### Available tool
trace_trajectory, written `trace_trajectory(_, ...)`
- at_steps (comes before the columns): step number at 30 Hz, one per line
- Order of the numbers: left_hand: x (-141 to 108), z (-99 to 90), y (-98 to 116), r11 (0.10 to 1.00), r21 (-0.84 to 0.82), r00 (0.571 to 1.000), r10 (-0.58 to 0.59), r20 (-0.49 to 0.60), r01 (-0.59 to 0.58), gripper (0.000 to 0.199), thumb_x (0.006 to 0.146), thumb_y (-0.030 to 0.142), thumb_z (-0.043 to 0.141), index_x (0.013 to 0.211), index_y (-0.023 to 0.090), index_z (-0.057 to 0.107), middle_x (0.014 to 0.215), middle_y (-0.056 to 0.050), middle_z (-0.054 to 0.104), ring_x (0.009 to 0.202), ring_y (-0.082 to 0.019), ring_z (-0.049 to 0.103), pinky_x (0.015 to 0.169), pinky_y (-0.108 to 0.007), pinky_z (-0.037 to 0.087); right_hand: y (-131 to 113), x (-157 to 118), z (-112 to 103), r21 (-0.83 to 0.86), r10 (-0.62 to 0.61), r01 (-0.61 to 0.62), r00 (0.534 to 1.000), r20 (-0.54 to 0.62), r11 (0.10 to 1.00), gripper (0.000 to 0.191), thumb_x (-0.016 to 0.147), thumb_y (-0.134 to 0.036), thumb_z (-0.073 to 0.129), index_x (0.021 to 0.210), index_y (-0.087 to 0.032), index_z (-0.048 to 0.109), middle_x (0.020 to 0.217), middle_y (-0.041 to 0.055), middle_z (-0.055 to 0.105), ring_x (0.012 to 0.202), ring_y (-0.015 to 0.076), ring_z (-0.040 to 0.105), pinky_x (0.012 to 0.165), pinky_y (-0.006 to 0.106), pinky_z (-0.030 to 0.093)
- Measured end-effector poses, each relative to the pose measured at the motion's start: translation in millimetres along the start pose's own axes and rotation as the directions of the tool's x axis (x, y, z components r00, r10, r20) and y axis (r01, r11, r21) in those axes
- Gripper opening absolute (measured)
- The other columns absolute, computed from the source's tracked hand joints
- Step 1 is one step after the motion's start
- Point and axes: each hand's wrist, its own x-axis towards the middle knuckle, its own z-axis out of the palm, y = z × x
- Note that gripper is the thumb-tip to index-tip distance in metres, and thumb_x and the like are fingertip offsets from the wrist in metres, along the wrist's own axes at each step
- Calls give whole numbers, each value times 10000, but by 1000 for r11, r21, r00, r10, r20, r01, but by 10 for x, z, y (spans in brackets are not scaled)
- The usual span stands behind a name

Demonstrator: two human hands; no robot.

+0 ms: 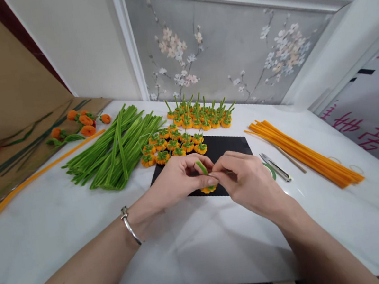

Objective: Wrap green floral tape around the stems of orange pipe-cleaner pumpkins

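Over the black mat (225, 143), both hands meet at a small piece of green pipe cleaner (201, 167). My left hand (180, 177) pinches it between thumb and fingers. The fingertips of my right hand (244, 179) are closed against the same spot; what lies between them is too small to make out. Just below the fingertips shows a small orange pipe-cleaner pumpkin (208, 190), partly hidden by the hands. Behind my left hand several finished-looking orange pumpkins with green tops (177, 141) sit in a cluster, some on the mat.
Green pipe cleaners (115, 149) lie heaped at left, orange ones (302, 153) at right. Pumpkins with upright green stems (203, 116) stand near the wall. Beside my right hand are scissors-like snips (275, 167) and green tape (270, 170). Orange flowers (86, 124) lie back left.
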Motion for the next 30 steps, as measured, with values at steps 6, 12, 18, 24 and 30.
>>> trace_trajectory(6, -12, -38, 59, 999, 51, 1000, 12, 8, -13, 214, 689, 218, 738, 577, 127, 580, 887, -50, 627, 763, -136, 593, 674, -279, 484, 54, 6, -71, 125, 11, -14, 1000, 29, 992, 118, 843, -144, 594, 761, -200, 658, 710, -13, 632, 593, 98, 533, 555, 222, 382)
trace_trajectory(12, -14, -46, 115, 975, 216, 999, 46, -11, -42, 193, 727, 220, 701, 577, 139, 611, 935, -75, 681, 869, -187, 625, 781, -333, 493, 118, -5, -119, 98, 10, -14, 999, 42, 995, 127, 841, -148, 590, 739, -202, 643, 683, -16, 630, 600, 109, 542, 573, 232, 394)
trace_trajectory(18, -4, -29, 126, 972, 236, 1000, -1, -8, 3, 188, 749, 201, 680, 580, 138, 627, 964, -89, 725, 903, -208, 661, 825, -336, 491, 116, 2, -134, 56, 10, -14, 997, 71, 998, 150, 827, -117, 585, 703, -195, 616, 687, -16, 626, 583, 106, 525, 558, 232, 373)
trace_trajectory(24, -6, -17, 122, 982, 178, 998, -53, -29, 58, 191, 766, 198, 664, 590, 134, 629, 904, -95, 736, 939, -226, 665, 828, -340, 496, 109, -4, -138, 13, 27, -28, 997, 75, 1000, 158, 838, -149, 588, 685, -186, 596, 658, -17, 596, 576, 104, 505, 551, 236, 357)
trace_trajectory(30, -8, -24, 126, 985, 163, 998, -59, -28, 62, 127, 790, 219, 648, 706, 130, 681, 959, -103, 734, 889, -204, 668, 810, -340, 512, 86, 2, -126, 53, -1, -3, 996, 84, 999, 158, 857, -140, 568, 714, -187, 615, 684, -10, 610, 604, 106, 524, 568, 231, 368)
